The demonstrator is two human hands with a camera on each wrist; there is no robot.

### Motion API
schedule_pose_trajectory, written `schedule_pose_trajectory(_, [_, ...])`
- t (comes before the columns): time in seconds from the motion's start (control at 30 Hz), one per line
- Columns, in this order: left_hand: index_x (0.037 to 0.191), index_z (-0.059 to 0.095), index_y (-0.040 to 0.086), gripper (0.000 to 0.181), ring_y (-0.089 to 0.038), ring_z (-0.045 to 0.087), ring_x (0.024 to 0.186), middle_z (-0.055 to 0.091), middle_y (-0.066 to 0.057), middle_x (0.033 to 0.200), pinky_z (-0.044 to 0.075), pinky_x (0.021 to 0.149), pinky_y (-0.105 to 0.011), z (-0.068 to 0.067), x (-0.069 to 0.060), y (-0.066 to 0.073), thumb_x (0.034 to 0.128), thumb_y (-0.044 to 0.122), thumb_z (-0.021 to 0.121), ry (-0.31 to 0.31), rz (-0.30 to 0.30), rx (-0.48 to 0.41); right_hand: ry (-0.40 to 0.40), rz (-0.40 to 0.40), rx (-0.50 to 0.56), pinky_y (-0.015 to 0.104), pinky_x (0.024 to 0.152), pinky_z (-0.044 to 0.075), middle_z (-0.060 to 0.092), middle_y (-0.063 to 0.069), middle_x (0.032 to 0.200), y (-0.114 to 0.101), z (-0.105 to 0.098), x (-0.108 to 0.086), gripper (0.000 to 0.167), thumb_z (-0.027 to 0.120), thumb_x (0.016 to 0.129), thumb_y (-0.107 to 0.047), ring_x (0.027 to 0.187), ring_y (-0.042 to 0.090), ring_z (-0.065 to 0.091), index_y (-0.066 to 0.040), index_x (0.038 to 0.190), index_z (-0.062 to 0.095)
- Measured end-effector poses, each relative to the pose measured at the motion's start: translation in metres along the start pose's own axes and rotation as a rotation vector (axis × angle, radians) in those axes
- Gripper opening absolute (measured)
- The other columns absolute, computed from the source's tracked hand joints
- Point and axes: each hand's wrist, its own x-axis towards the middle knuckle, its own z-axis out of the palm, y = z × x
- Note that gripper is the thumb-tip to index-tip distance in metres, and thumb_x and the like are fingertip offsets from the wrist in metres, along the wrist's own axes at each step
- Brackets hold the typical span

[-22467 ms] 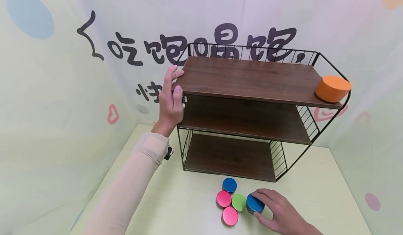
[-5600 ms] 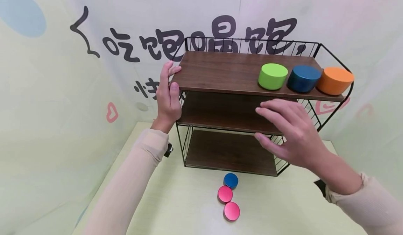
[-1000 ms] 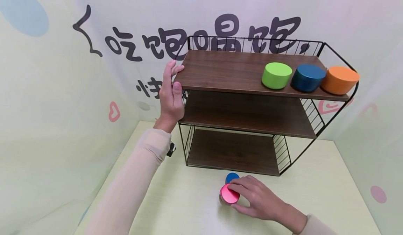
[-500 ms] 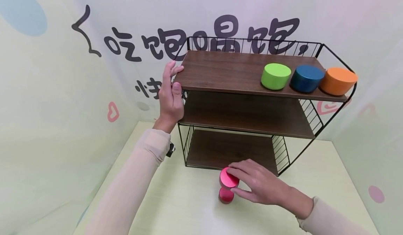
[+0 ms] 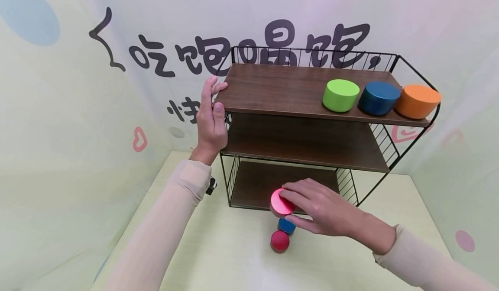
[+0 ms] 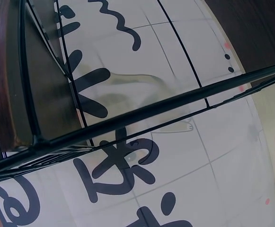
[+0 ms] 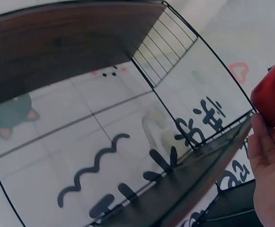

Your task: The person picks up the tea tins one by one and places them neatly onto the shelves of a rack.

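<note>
My right hand pinches a pink round tin between thumb and fingers, lifted in front of the bottom board of the shelf rack. The right wrist view shows this tin as deep red, at the fingertips. Under it on the table stand a small blue tin, partly hidden, and another pink tin. My left hand holds the rack's upper left front corner, thumb in front. Green, dark blue and orange tins stand in a row on the top board's right.
The rack has brown boards and black wire sides; its right side slants outward toward the top. It stands on a pale table. A printed cloth hangs behind and at both sides.
Long before, only the orange tin was on top; the dark blue and green ones have joined it. In the last second, my right hand has lifted the pink tin up and away from me.
</note>
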Motion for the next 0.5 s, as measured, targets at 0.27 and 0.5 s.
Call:
schedule_pose_trajectory(0.27, [0.133,0.043,-0.014,0.053,-0.040,0.058,0.114,0.062,-0.031,0.113,0.037,0.107,-0.039,0.000,0.002,0.006,0.1070,0.031,0.034,0.001,-0.005,-0.006,0.036,-0.049,-0.055,0.042,0.084,0.056,0.066,0.012,0.123,0.005,-0.024,0.019,0.070,0.090,0.070,-0.030,0.108,0.027,0.065,-0.005,0.129,0.063])
schedule_pose_trajectory(0.5, [0.132,0.042,-0.017,0.047,-0.040,0.058,0.114,0.062,-0.031,0.113,0.037,0.106,-0.039,0.000,0.002,0.007,0.1061,0.022,0.034,0.001,0.003,-0.002,0.065,-0.064,-0.068,0.042,0.084,0.056,0.066,0.013,0.124,0.008,-0.049,0.039,0.070,0.091,0.069,-0.029,0.109,0.027,0.064,-0.004,0.129,0.064])
